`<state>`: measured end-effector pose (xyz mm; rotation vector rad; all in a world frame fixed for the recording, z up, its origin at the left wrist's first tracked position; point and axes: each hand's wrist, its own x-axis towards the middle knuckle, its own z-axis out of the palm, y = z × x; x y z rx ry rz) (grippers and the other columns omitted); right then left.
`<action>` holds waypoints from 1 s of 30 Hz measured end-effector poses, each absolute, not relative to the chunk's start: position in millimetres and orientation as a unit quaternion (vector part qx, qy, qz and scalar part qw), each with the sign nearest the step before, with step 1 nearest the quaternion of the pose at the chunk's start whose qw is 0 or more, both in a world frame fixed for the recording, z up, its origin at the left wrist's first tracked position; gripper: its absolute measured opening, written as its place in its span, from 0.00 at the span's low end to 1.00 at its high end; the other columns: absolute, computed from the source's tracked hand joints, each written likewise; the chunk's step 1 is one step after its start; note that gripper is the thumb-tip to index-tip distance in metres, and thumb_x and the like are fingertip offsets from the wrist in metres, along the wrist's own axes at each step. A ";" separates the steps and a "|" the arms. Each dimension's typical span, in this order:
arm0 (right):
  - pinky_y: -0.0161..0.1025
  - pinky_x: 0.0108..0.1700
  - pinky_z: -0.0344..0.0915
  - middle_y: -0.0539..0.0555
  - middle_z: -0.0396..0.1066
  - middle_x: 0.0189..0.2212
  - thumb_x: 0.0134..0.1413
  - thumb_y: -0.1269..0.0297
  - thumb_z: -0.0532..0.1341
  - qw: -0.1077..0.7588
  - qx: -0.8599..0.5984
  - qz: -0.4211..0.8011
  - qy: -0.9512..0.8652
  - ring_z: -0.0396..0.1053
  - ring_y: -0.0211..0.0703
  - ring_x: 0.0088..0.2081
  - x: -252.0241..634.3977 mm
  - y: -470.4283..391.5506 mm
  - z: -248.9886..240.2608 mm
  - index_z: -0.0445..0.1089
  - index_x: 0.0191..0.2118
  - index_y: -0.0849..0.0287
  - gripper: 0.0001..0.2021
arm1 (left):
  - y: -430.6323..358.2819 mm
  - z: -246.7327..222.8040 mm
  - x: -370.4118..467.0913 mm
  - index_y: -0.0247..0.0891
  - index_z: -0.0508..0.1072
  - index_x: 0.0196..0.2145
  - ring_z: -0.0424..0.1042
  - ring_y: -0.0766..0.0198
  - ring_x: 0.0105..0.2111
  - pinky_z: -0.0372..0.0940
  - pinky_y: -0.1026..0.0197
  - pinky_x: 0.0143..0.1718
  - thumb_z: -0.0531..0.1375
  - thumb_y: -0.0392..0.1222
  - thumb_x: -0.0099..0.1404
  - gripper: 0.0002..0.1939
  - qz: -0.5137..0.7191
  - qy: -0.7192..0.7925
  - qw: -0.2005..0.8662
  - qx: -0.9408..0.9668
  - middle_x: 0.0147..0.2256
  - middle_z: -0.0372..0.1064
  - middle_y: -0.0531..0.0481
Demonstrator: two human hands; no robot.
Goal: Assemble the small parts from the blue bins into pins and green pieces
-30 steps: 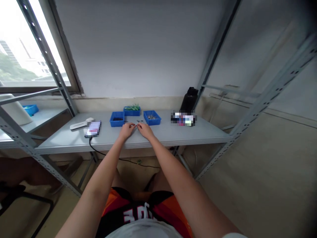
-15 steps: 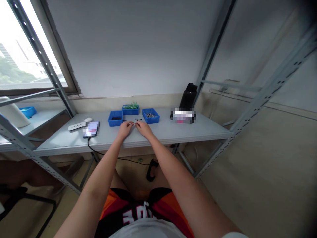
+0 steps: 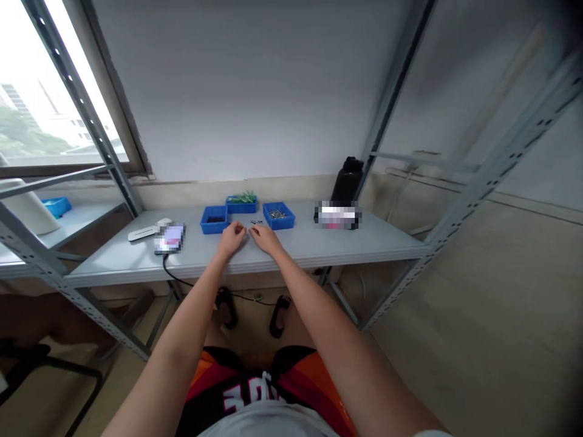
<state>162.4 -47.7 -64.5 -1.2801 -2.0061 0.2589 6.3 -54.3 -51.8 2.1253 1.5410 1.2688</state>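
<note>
Centre of frame: left hand (image 3: pixel 232 238) and right hand (image 3: pixel 266 239) sit near each other at the table (image 3: pixel 328 244). Fingers of both are drawn into a pinch; from where I stand, I cannot tell whether they grip anything. Small dark pieces (image 3: pixel 257 222) lie just beyond the right hand, beside the right blue bin (image 3: pixel 284 224). Risk: a stray knuckle could scatter them.

The left arm (image 3: pixel 180 340) and right arm (image 3: pixel 330 321) reach forward, both bare, angled in toward each other. From here I see the left hand (image 3: pixel 232 238) curled inward, the right hand (image 3: pixel 266 240) facing it, fingertips (image 3: pixel 254 230) nearly meeting; their grip is too small to make out.
</note>
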 end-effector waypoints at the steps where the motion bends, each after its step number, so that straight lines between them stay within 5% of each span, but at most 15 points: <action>1: 0.36 0.42 0.61 0.57 0.75 0.36 0.64 0.60 0.52 0.370 -0.497 0.100 -0.778 0.70 0.43 0.39 162.3 -47.3 -64.8 0.73 0.40 0.57 0.14 | -53.8 -52.3 5.9 0.34 0.74 0.34 0.73 0.61 0.34 0.65 0.61 0.39 0.58 0.40 0.62 0.07 0.428 0.523 0.115 0.728 0.32 0.76 0.44; 21: 0.36 0.41 0.63 0.54 0.75 0.31 0.57 0.61 0.58 0.411 -0.482 0.166 -0.756 0.70 0.40 0.35 164.0 -44.9 -64.9 0.76 0.35 0.58 0.10 | -49.4 -53.9 5.9 0.34 0.78 0.33 0.73 0.60 0.35 0.67 0.59 0.41 0.62 0.35 0.55 0.07 0.394 0.520 0.103 0.751 0.34 0.76 0.44; 30: 0.37 0.43 0.64 0.54 0.76 0.34 0.57 0.65 0.58 0.420 -0.474 0.187 -0.751 0.71 0.40 0.37 166.7 -45.4 -61.9 0.76 0.36 0.58 0.09 | -52.5 -49.8 5.5 0.35 0.78 0.34 0.73 0.59 0.36 0.66 0.60 0.42 0.62 0.40 0.59 0.07 0.388 0.504 0.111 0.764 0.35 0.77 0.43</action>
